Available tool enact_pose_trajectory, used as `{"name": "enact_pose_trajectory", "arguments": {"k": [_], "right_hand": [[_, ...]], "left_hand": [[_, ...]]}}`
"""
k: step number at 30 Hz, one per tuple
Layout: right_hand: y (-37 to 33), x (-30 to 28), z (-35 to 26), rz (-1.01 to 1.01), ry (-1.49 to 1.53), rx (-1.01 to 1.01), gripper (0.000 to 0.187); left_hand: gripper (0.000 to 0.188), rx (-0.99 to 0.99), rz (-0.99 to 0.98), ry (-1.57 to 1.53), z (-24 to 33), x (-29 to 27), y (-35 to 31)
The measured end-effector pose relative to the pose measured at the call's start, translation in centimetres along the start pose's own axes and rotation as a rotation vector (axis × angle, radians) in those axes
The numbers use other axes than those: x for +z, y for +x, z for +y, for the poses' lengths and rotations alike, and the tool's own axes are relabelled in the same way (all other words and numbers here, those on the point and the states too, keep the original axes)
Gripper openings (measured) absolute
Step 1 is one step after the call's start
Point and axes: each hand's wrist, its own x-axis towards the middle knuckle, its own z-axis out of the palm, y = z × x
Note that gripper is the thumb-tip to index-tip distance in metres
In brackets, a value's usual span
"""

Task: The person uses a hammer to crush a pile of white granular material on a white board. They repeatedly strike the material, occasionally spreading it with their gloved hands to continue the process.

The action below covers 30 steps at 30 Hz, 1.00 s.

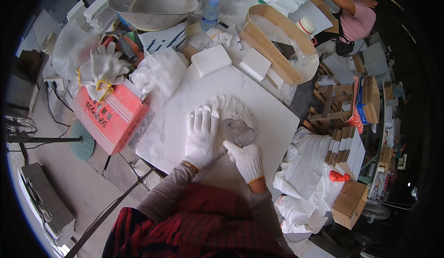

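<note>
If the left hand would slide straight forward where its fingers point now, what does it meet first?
Probably the patch of white powder on the white marble slab, just ahead of the gloved left hand; further on lies a small white square tile.

The grey lump (237, 132) you're working is a dull, rounded, fist-sized mass resting on the white marble slab (185, 114). It sits at the 5 o'clock edge of a rough white powdery patch (233, 107), near the slab's middle; the slab lies flat, turned cornerwise to you.
</note>
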Motion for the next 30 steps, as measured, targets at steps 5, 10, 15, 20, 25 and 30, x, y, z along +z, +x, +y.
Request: {"name": "enact_pose_trajectory", "arguments": {"k": [5,10,15,20,25,30], "right_hand": [[1.1,1.1,1.8,-0.091,-0.139,0.083,0.042],[-0.5,-0.5,-1.1,-0.135,0.405,0.247,0.025],[-0.2,0.1,1.3,0.027,0.084,-0.146,0.027],[0.8,1.7,0.5,-0.054,-0.14,0.056,0.023],[-0.7,-0.5,-1.8,-0.136,0.442,0.281,0.015],[-1.5,-0.6,-2.6,-0.024,0.227,0.086,0.019]], "left_hand": [[0.104,-0.02,-0.022,-0.054,0.0,0.4,-0.4],[0.105,-0.021,0.015,-0.044,-1.0,0.2,-0.8],[0.108,-0.015,0.021,-0.037,-1.5,-0.5,-0.8],[0.104,-0.012,0.014,0.043,-0.9,-0.2,-0.5],[0.101,-0.01,0.054,-0.037,-0.9,-0.9,-0.6],[0.102,-0.001,0.029,-0.051,-0.9,-1.4,-0.2]]}}
